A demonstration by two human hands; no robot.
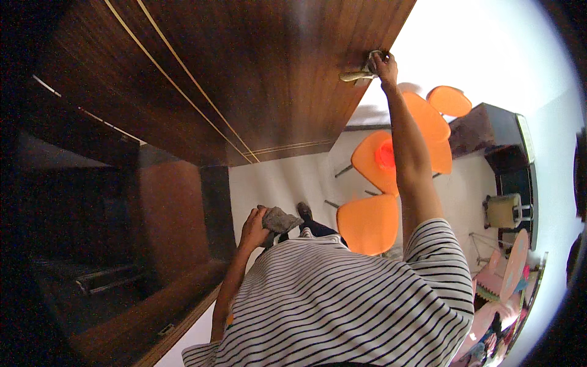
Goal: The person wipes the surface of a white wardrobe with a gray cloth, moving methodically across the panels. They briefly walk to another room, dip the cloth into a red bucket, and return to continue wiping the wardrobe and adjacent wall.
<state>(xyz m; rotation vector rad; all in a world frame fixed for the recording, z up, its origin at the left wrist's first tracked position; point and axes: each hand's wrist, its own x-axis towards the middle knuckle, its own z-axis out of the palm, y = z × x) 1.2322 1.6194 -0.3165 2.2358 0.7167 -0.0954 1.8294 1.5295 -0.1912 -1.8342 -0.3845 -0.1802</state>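
Note:
My right hand [386, 68] reaches far forward to the edge of a dark brown wooden door [257, 69] with pale inlaid lines. Its fingers are closed on a crumpled grey cloth [372, 62], pressed at the base of a brass-coloured door handle [355, 76]. Low at my left side, my left hand [255, 229] grips another grey cloth [279, 220], which hangs bunched in front of my striped shirt.
Several orange chairs [367, 225] stand on the pale floor to the right, one with a red item [385, 154] on it. Beyond them is a dark cabinet [472, 128]. A wooden door frame [183, 316] runs along the lower left, beside a dark room.

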